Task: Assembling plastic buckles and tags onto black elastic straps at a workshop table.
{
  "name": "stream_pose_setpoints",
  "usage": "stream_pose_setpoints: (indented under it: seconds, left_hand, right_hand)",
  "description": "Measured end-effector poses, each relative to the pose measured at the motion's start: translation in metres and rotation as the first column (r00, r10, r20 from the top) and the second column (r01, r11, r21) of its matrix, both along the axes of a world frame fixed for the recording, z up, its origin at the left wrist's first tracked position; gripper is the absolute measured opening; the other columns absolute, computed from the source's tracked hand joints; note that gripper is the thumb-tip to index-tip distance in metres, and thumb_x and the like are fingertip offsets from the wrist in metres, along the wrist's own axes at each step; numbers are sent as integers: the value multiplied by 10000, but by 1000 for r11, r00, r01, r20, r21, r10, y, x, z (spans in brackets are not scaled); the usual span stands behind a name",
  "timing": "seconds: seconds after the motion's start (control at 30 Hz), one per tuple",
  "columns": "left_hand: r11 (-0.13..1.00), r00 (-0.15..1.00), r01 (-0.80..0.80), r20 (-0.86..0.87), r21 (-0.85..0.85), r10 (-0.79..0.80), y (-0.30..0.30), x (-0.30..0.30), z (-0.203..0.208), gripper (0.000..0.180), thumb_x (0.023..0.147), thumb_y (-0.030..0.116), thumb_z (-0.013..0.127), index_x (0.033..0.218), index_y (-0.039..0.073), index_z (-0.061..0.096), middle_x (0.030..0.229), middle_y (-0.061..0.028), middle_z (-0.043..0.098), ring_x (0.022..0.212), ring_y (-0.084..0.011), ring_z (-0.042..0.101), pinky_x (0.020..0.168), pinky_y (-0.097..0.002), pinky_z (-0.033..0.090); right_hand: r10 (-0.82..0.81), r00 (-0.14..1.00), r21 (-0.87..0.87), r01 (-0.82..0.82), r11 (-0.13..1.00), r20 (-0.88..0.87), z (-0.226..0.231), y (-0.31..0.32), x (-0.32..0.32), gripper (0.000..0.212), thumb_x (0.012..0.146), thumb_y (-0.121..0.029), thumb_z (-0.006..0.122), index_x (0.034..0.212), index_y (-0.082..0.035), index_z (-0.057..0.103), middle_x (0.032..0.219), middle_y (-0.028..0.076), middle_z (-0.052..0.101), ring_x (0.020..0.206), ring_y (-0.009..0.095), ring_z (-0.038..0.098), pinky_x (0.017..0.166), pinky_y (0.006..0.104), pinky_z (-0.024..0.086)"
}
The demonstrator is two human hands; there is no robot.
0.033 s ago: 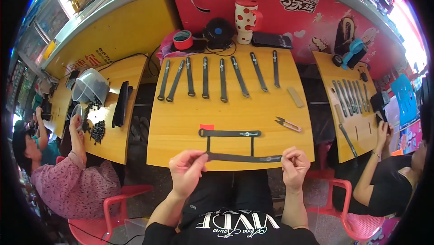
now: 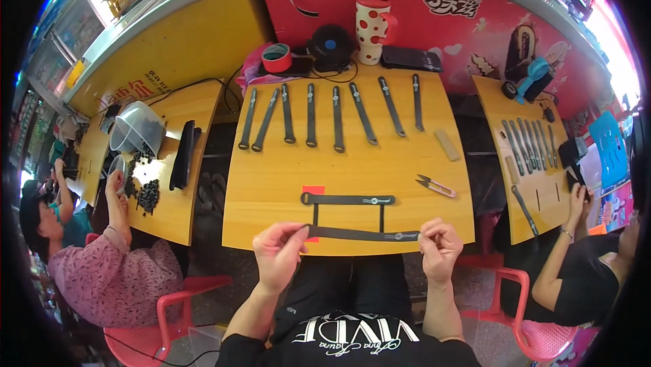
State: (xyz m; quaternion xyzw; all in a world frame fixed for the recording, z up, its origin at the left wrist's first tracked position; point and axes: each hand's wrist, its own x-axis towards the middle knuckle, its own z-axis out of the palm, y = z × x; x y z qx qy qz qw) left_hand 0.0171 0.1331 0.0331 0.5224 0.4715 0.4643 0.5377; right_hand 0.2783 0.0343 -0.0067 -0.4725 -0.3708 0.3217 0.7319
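Observation:
A dark strap point(image 2: 359, 235) is stretched along the table's near edge between my two hands. My left hand point(image 2: 278, 250) pinches its left end, and my right hand point(image 2: 439, 248) pinches the right end, which carries pale print. Parallel to it, a second dark strap point(image 2: 346, 199) lies farther in, with a loop at its left end. Two thin black strips point(image 2: 382, 218) span the gap between these straps. Under the left ends, parts of a flat red piece point(image 2: 313, 190) show.
Several similar straps point(image 2: 311, 116) lie in a row across the table's far half. At the right are a tan block point(image 2: 446, 145) and thread snips point(image 2: 436, 186). Behind stand a fan point(image 2: 331, 45), a spotted tumbler point(image 2: 373, 28) and a tape roll point(image 2: 276, 58). People sit at both side tables.
The view has shifted slightly. The held strap's left end sits a little higher, and a bit of red now shows below it. Both hands keep their pinch.

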Motion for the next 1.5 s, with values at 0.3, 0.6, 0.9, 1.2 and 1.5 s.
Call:
stream_pose_setpoints:
  seconds: [0.3, 0.6, 0.9, 1.2, 1.5]
  left_hand:
    - [995, 997, -66, 46, -69, 69, 46, 3, -50, 86, 846, -46, 653, 931, -38, 656, 732, -34, 639, 588, -51, 572, 497, -190, 451]
    - [997, 988, -71, -139, -16, 68, 63, 1, -73, 136, 812, -122, 625, 919, -46, 660, 753, -42, 618, 605, -67, 566, 526, -192, 446]
    - [997, 969, -63, -235, 42, 71, 66, 6, -74, 123, 836, -96, 616, 938, -36, 651, 739, -33, 610, 533, -55, 535, 435, -167, 370]
    - [993, 962, -112, -255, -31, 100, 65, 7, -73, 109, 812, -124, 621, 900, -68, 652, 762, -63, 611, 594, -74, 558, 511, -191, 452]
    - [994, 965, -109, -242, -11, 103, 65, 7, -75, 119, 815, -131, 611, 912, -71, 646, 766, -65, 606, 588, -78, 554, 514, -192, 452]
  right_hand:
    - [-59, 936, -84, 94, 992, 346, -15, 55, -7, 171, 750, 154, 557, 805, -7, 537, 773, 51, 541, 655, 83, 478, 559, 198, 366]
    - [36, 910, -269, 84, 960, 413, -34, 74, 0, 176, 735, 172, 547, 792, 6, 532, 765, 59, 538, 651, 83, 467, 564, 205, 357]
    - [12, 891, -302, 141, 943, 454, -36, 82, 0, 183, 722, 164, 584, 780, -6, 549, 718, 29, 527, 535, 49, 434, 461, 194, 315]
    - [17, 900, -354, 154, 923, 437, -33, 84, -2, 179, 734, 158, 596, 775, -7, 542, 696, 19, 511, 525, 35, 433, 452, 184, 308]
    - [26, 883, -362, 165, 917, 468, -32, 85, -2, 176, 739, 154, 599, 777, -8, 543, 695, 21, 508, 522, 37, 442, 446, 183, 318]
